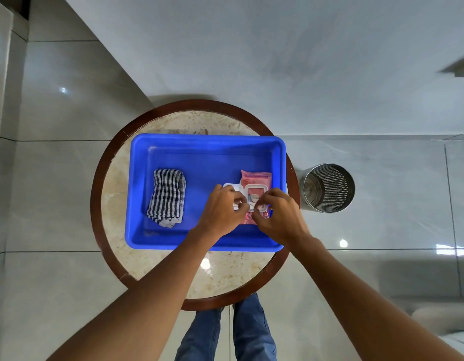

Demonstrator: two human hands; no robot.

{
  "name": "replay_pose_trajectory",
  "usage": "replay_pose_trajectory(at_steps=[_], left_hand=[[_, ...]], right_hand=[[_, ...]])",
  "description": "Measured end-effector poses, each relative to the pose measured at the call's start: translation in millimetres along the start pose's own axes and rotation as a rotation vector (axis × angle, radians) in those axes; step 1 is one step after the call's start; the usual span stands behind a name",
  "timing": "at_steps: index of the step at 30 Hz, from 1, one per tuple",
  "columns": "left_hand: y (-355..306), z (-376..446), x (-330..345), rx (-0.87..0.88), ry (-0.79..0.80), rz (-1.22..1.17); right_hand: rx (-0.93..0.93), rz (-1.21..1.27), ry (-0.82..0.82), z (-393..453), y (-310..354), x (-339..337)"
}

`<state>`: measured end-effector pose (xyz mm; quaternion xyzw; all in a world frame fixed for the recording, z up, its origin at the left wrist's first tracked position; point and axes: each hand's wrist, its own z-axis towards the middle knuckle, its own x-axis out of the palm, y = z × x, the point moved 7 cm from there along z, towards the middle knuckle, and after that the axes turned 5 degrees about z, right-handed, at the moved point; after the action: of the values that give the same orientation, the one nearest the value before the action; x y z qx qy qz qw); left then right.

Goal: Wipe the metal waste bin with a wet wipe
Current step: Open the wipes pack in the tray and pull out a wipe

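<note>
Both hands are curled over the pink pack of wipes (pixel 257 178) in the right part of the blue tub (pixel 207 144), whose white flip lid (pixel 229 187) stands open to the left. The left hand (pixel 221 207) has its fingers bent in against the lid side of the pack, and the right hand (pixel 276 211) pinches down at the opening; whether either already has a wipe between its fingertips I cannot tell, since the knuckles hide them. The step appears to be drawing out 1 wipe, and it would go best with the left hand pinning the pack flat while the right pulls slowly upward, so that only 1 sheet comes free. The metal bin (pixel 328 187) stands upright on the floor, to the right of the right hand and well apart from it, beyond the edge of the round table (pixel 157 121). A striped cloth (pixel 168 198) lies in the tub to the left of the left hand, untouched.
</note>
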<state>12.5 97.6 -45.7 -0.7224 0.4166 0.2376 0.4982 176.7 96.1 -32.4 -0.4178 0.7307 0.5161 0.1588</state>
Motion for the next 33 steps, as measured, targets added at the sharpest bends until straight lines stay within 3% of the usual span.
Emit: replay_pose_trajectory(at_steps=[14, 22, 33], left_hand=[[-11.3, -12.6, 19.4, 0.031, 0.002, 0.305], [-27.1, -18.5, 14.0, 0.048, -0.079, 0.375], [-25.8, -31.2, 15.1, 0.148, -0.091, 0.415]], right_hand=[[0.150, 0.005, -0.040, 22.8, -11.8, -0.7], [0.123, -0.157, 0.089, 34.4, -8.4, 0.0], [0.061, -0.185, 0.103, 33.4, 7.8, -4.4]])
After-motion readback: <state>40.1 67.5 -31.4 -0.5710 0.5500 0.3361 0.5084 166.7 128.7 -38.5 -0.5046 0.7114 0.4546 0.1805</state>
